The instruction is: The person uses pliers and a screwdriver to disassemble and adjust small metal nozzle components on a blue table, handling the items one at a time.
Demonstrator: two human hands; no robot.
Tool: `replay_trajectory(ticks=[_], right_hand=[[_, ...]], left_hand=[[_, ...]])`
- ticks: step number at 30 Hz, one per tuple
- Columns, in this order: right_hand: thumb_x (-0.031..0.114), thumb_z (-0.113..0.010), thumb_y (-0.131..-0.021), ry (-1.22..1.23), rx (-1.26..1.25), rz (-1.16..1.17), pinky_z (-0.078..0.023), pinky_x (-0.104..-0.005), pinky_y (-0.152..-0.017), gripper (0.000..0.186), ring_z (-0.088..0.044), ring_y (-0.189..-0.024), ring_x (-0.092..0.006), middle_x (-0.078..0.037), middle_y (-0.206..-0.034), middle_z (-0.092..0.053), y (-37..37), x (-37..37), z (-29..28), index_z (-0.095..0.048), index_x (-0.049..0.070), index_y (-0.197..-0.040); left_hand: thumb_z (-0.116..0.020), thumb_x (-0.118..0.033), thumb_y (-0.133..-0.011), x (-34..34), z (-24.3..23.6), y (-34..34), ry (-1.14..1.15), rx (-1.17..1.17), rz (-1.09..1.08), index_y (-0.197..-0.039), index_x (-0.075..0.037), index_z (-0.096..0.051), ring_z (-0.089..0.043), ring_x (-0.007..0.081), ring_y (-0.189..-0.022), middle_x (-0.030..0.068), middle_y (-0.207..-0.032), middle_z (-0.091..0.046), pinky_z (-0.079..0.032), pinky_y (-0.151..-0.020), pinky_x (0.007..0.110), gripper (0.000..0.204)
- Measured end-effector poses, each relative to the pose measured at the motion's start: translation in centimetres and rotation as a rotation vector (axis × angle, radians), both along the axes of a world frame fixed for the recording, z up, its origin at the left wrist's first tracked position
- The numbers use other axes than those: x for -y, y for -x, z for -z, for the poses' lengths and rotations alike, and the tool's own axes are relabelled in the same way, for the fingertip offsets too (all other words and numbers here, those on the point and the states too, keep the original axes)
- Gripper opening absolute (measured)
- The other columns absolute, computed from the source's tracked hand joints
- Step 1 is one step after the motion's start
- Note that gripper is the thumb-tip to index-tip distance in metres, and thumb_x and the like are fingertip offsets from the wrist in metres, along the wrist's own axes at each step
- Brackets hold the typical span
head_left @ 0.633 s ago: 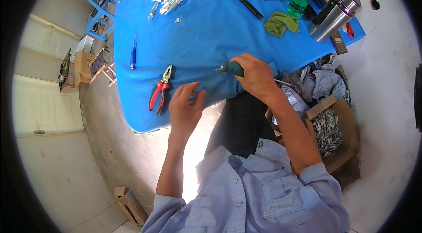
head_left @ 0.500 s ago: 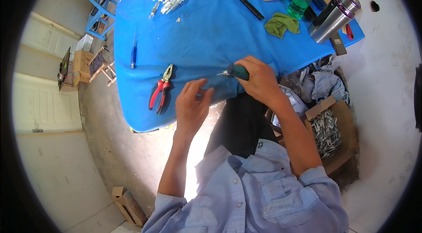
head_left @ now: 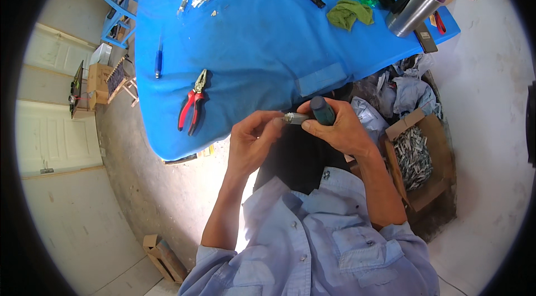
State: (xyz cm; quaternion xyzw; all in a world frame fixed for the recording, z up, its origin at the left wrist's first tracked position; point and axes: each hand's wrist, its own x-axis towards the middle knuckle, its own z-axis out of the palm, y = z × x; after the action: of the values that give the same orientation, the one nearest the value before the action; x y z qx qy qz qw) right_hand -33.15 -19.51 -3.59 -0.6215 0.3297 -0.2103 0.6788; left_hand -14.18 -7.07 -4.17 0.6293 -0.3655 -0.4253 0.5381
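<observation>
At the table's (head_left: 251, 67) near edge, small silvery metal piece (head_left: 296, 119) level between both hands, long axis left-right: left hand (head_left: 251, 140) pinching its left end, right hand (head_left: 347, 133) gripping its right, plus dark-green tool handle (head_left: 321, 111).

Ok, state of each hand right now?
Left hand: at one end of the small silver piece; whether gripping, unclear.
Right hand: closed, holding that piece and a dark green handle.
</observation>
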Motion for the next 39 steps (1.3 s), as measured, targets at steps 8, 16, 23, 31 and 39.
replay_trajectory(ticks=[8, 16, 23, 31, 39], right_hand=[[0.011, -0.08, -0.089, -0.19, 0.135, -0.072, -0.048, -0.0231, -0.072, 0.021, -0.058, -0.081, -0.0043, 0.004, -0.087, -0.066, 1.7, -0.8, 1.0, -0.074, 0.001, -0.106], [0.007, -0.076, -0.088, -0.074, 0.093, -0.079, -0.049, -0.0244, -0.075, 0.017, -0.06, -0.084, -0.005, 0.004, -0.088, -0.068, 3.3, -0.5, 0.5, -0.075, 0.002, -0.104], [-0.003, -0.073, -0.081, 0.23, 0.117, -0.079, -0.053, -0.0301, -0.083, 0.024, -0.068, -0.093, -0.0163, -0.005, -0.1, -0.072, 4.1, -0.8, 0.3, -0.072, 0.002, -0.104], [-0.013, -0.069, -0.063, 0.596, 0.128, -0.132, -0.056, -0.039, -0.089, 0.046, -0.069, -0.106, -0.0331, -0.012, -0.111, -0.071, 4.6, -0.7, 0.2, -0.07, 0.004, -0.106], [-0.016, -0.064, -0.064, 0.426, 0.221, -0.009, -0.055, -0.0377, -0.094, 0.048, -0.069, -0.111, -0.0303, -0.012, -0.113, -0.071, 5.6, -1.3, 1.5, -0.071, 0.003, -0.107]], left_hand=[[-0.066, -0.013, -0.103, -0.9, 0.2, 1.5, 0.021, -0.091, -0.007, -0.106, 0.003, -0.073, -0.064, 0.0092, -0.074, 0.0039, -0.083, -0.07, -0.052, -0.066, 0.024, 0.017], [-0.067, -0.008, -0.1, -0.7, -1.0, 3.2, 0.162, 0.451, 0.025, -0.103, 0.001, -0.074, -0.062, 0.0073, -0.069, 0.0019, -0.079, -0.069, -0.049, -0.064, 0.021, 0.012], [-0.068, -0.01, -0.1, -0.7, -1.7, 3.9, -0.107, -0.075, -0.017, -0.103, 0.001, -0.075, -0.064, 0.0073, -0.071, 0.0027, -0.08, -0.069, -0.05, -0.062, 0.022, 0.013], [-0.066, -0.015, -0.103, -0.7, -1.4, 3.9, -0.058, -0.133, -0.123, -0.101, 0.0, -0.071, -0.063, 0.0082, -0.07, 0.0063, -0.087, -0.072, -0.051, -0.061, 0.024, 0.016], [-0.065, -0.019, -0.104, -0.9, -1.1, 3.8, -0.086, -0.145, -0.069, -0.099, -0.001, -0.069, -0.062, 0.0099, -0.07, 0.0093, -0.089, -0.073, -0.052, -0.062, 0.026, 0.019]])
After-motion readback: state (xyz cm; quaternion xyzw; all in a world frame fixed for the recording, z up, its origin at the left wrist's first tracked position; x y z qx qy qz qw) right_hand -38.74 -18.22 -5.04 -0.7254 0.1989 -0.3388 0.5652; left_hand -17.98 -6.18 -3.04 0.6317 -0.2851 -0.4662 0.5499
